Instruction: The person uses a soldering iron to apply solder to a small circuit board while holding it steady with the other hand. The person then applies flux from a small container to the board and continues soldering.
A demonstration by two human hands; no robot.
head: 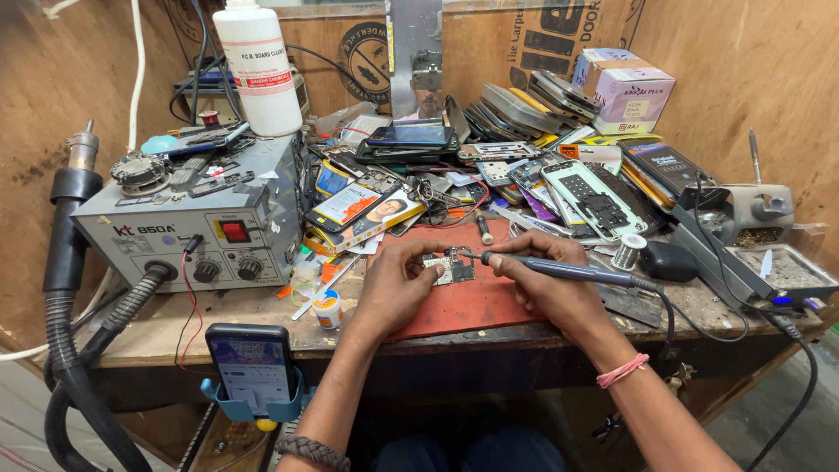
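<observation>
My left hand point(395, 284) pinches a small phone circuit board point(452, 266) flat against a red work mat point(463, 301) on the wooden bench. My right hand point(542, 275) grips a dark soldering iron point(572, 272) like a pen. Its tip points left and touches the board's right edge. The iron's cord runs off to the right. A pink band circles my right wrist, a braided one my left.
A grey hot-air rework station point(197, 223) with knobs and a black hose stands at left, a white bottle point(256, 65) behind it. Several phones and parts pile up at the back. An iron stand point(756, 214) sits right; a phone in a blue holder point(251, 367) hangs at the bench front.
</observation>
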